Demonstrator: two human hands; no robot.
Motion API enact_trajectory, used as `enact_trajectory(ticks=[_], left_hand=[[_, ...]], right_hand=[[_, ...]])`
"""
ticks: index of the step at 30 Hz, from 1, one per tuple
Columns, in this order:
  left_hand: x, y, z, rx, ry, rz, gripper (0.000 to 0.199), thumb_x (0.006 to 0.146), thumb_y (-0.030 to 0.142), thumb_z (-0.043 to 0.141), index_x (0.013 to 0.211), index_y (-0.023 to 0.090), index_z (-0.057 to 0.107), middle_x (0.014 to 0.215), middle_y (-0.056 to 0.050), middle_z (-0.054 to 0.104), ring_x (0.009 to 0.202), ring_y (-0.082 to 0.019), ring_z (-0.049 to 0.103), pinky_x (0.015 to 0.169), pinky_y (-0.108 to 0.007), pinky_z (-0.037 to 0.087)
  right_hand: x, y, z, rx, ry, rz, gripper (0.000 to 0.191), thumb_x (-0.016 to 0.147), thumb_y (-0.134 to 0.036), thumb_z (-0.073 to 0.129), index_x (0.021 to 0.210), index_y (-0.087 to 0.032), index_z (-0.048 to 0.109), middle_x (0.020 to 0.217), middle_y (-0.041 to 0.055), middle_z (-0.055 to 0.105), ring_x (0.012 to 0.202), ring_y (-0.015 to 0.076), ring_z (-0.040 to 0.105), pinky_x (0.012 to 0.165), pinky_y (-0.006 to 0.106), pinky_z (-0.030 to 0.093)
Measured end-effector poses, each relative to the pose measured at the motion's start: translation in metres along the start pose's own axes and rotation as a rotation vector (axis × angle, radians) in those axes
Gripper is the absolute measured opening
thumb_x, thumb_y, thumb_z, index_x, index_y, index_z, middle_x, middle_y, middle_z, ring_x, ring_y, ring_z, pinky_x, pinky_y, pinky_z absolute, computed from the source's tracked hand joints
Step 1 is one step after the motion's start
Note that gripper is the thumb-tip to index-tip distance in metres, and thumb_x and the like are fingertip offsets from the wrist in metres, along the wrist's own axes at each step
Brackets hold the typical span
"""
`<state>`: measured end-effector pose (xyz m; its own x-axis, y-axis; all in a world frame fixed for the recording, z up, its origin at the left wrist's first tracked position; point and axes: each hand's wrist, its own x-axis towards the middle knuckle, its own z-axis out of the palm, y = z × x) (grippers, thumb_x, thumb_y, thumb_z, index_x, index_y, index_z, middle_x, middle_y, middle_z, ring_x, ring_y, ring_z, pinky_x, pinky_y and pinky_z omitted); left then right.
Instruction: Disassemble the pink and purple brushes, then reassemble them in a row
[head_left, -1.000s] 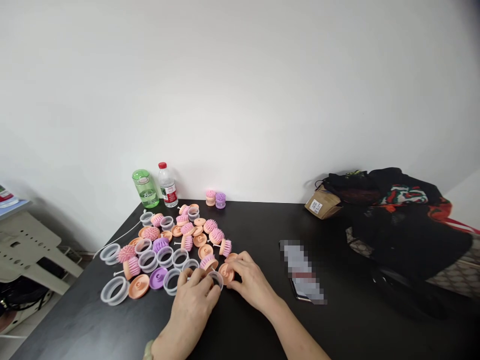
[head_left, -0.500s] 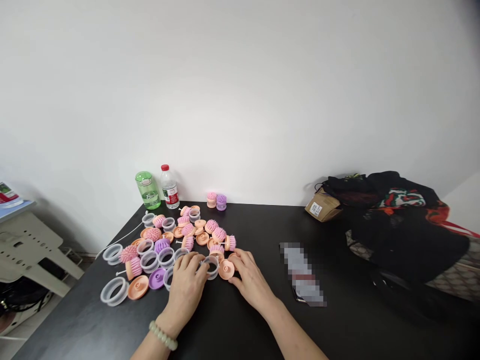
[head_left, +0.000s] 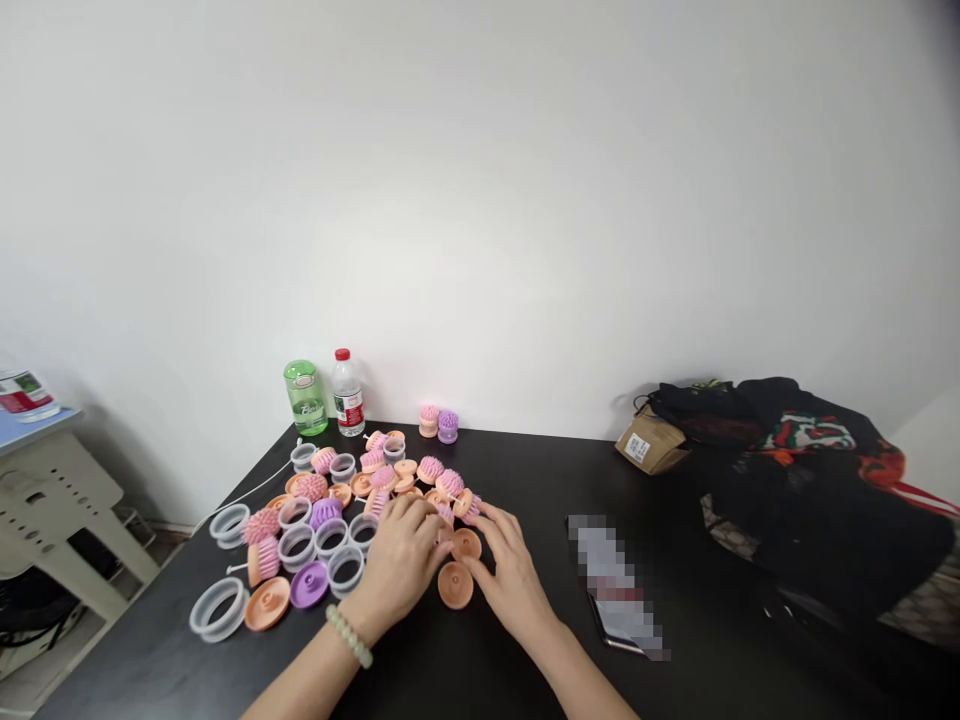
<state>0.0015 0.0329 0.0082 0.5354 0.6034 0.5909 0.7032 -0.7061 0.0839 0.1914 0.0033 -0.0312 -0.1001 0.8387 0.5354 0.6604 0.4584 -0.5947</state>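
Soft even light fills the white wall, with faint shadows; the left hand looks perhaps slightly blurred.

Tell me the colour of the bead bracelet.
The bead bracelet is pale green, seen best in the head view.

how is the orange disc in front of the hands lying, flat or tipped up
Flat. The orange disc sits on the black table with its round face up and its whole rim showing, just beside the right hand.

Brush parts on the table, water bottle behind them (phone off to the right)
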Motion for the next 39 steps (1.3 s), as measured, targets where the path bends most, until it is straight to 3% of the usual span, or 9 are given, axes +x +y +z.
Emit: enact_trajectory(ticks=[6, 10, 14, 17, 21, 27, 32, 34, 39], left_hand=[[-0.001, 0.022, 0.006, -0.136, 0.076, 0.014, 0.031, 0.087, 0.019, 0.063, 0.117, 0.016, 0.059, 0.114, -0.013, 0.065, 0.106, -0.031, 0.059, 0.089, -0.05, 0.05], [-0.013, 0.016, 0.015, -0.147, 0.116, 0.031, 0.028, 0.085, 0.014, 0.061, 0.113, 0.017, 0.061, 0.107, -0.01, 0.067, 0.101, -0.028, 0.059, 0.086, -0.045, 0.05], [-0.025, 0.01, 0.052, -0.095, 0.291, 0.195, 0.005, 0.086, 0.025, 0.066, 0.088, 0.021, 0.064, 0.093, -0.004, 0.07, 0.099, -0.026, 0.06, 0.085, -0.039, 0.049], [-0.032, 0.006, 0.086, -0.015, 0.368, 0.245, 0.015, 0.089, 0.029, 0.065, 0.077, 0.021, 0.063, 0.083, -0.001, 0.07, 0.087, -0.019, 0.062, 0.081, -0.032, 0.05], [-0.04, -0.004, 0.101, 0.052, 0.244, 0.212, 0.016, 0.088, 0.016, 0.067, 0.073, 0.02, 0.062, 0.076, 0.001, 0.07, 0.081, -0.015, 0.063, 0.083, -0.024, 0.052], [-0.044, -0.013, 0.096, 0.007, 0.224, 0.191, 0.01, 0.085, 0.018, 0.068, 0.078, 0.019, 0.061, 0.077, 0.001, 0.069, 0.082, -0.016, 0.064, 0.088, -0.027, 0.052], [-0.036, -0.005, 0.087, -0.139, 0.287, 0.204, 0.011, 0.084, 0.023, 0.069, 0.08, 0.02, 0.059, 0.078, -0.002, 0.067, 0.082, -0.021, 0.063, 0.077, -0.034, 0.054], [-0.035, -0.002, 0.069, -0.216, 0.202, 0.237, 0.023, 0.08, 0.035, 0.073, 0.092, 0.02, 0.061, 0.095, -0.008, 0.068, 0.092, -0.027, 0.063, 0.079, -0.04, 0.055], [-0.034, -0.004, 0.023, -0.354, 0.181, -0.132, 0.047, 0.087, 0.023, 0.066, 0.13, 0.021, 0.046, 0.134, -0.018, 0.054, 0.124, -0.032, 0.055, 0.097, -0.047, 0.053]], right_hand=[[0.055, 0.012, -0.01, -0.053, 0.002, 0.046, 0.046, 0.084, -0.015, 0.058, 0.129, -0.024, 0.055, 0.142, 0.0097, 0.051, 0.133, 0.0269, 0.046, 0.109, 0.047, 0.045], [0.108, 0.041, 0.003, -0.111, -0.031, 0.119, 0.048, 0.086, -0.021, 0.061, 0.133, -0.02, 0.052, 0.135, 0.0121, 0.055, 0.122, 0.0251, 0.056, 0.099, 0.04, 0.053], [0.157, 0.067, 0.034, -0.197, -0.036, 0.186, 0.047, 0.086, -0.021, 0.066, 0.132, -0.016, 0.054, 0.129, 0.0152, 0.06, 0.123, 0.0301, 0.057, 0.104, 0.046, 0.048], [0.184, 0.074, 0.056, -0.24, -0.019, 0.196, 0.042, 0.091, -0.026, 0.066, 0.131, -0.018, 0.056, 0.135, 0.0122, 0.057, 0.123, 0.0298, 0.056, 0.104, 0.051, 0.046], [0.204, 0.077, 0.076, -0.241, 0.003, 0.203, 0.033, 0.097, -0.032, 0.061, 0.127, -0.02, 0.058, 0.135, 0.0095, 0.057, 0.114, 0.0254, 0.061, 0.095, 0.048, 0.052], [0.2, 0.08, 0.08, -0.127, -0.007, 0.252, 0.031, 0.096, -0.032, 0.061, 0.124, -0.018, 0.059, 0.127, 0.0088, 0.062, 0.107, 0.0234, 0.064, 0.089, 0.044, 0.055], [0.181, 0.075, 0.052, 0.069, 0.081, 0.345, 0.03, 0.095, -0.032, 0.062, 0.121, -0.018, 0.06, 0.124, 0.0086, 0.062, 0.105, 0.0231, 0.064, 0.089, 0.044, 0.055], [0.165, 0.067, 0.037, 0.196, 0.11, 0.371, 0.035, 0.09, -0.034, 0.067, 0.121, -0.019, 0.058, 0.118, 0.0082, 0.064, 0.101, 0.0239, 0.065, 0.085, 0.042, 0.056], [0.092, 0.026, 0.009, 0.564, 0.036, 0.368, 0.051, 0.078, -0.041, 0.072, 0.121, -0.022, 0.052, 0.102, 0.0065, 0.069, 0.091, 0.0246, 0.069, 0.075, 0.037, 0.057]])
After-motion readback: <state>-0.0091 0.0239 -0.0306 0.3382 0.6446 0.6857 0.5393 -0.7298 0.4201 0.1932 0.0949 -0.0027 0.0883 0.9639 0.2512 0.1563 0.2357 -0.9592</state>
